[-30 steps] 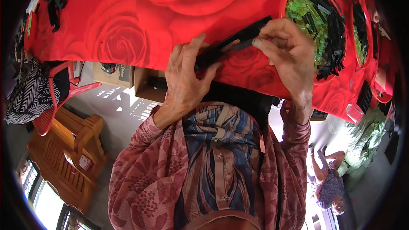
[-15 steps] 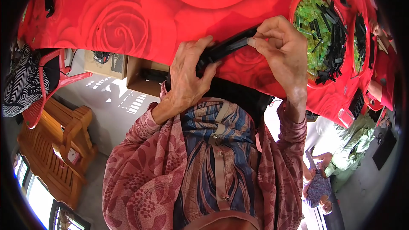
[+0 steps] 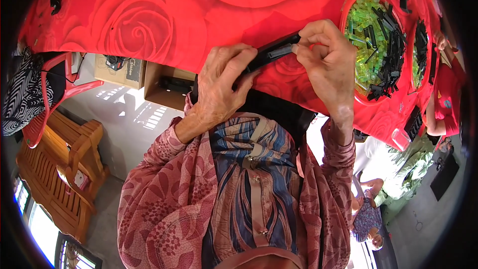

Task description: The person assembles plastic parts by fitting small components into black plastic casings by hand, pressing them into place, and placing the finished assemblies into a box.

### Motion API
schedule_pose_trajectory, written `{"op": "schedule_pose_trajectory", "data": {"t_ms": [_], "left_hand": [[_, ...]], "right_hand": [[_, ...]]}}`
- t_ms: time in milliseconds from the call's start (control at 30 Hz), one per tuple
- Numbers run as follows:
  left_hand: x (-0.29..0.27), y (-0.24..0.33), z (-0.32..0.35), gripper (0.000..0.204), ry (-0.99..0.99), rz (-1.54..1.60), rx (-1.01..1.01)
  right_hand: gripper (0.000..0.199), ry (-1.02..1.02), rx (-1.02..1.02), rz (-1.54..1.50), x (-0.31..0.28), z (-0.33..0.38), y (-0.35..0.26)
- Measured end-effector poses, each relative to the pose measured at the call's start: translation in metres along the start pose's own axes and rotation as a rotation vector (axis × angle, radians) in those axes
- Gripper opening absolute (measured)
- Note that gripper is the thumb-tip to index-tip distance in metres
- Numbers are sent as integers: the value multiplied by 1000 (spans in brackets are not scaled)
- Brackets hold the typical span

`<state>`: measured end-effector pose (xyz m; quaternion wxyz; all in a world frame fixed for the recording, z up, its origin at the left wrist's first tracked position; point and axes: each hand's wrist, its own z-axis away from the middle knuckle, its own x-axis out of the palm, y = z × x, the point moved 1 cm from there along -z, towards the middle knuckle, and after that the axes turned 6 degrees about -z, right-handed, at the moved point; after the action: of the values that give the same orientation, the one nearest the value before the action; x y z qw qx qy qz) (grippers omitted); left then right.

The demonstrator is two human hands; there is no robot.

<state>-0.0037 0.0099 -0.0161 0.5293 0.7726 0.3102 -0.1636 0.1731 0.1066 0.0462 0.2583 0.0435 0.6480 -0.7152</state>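
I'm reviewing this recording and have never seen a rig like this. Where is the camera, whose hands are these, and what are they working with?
No machine here: the left hand and right hand are a person's own, bare. A fisheye camera on that person's head looks down, so straight edges bend near the rim. Both hands grip a long black piece over a red rose-print cloth. To the right, a red-rimmed tray holds yellow-green pieces and black strips.

Worktop [image 3: 144, 30] red, rose print. Held strip [image 3: 271, 55] black. Small pieces [image 3: 362, 20] yellow-green; thin sticks [image 3: 395, 65] black. Outer garment [image 3: 164, 199] pink, darker floral print. Bundled cloth [image 3: 16, 102] black-and-white zigzag. Bench [image 3: 52, 179] orange-brown.
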Motion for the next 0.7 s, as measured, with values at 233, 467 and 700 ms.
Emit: {"op": "schedule_pose_trajectory", "data": {"t_ms": [233,467,700], "left_hand": [[-12,-1,-14,40,-149,-147,188],[-13,0,-21,50,-269,-183,210],[-17,-7,-25,56,-371,-186,239]], "right_hand": [[22,35,-100,-11,5,0,8],[21,44,-93,17,7,1,5],[20,38,-102,54,7,-1,4]]}}
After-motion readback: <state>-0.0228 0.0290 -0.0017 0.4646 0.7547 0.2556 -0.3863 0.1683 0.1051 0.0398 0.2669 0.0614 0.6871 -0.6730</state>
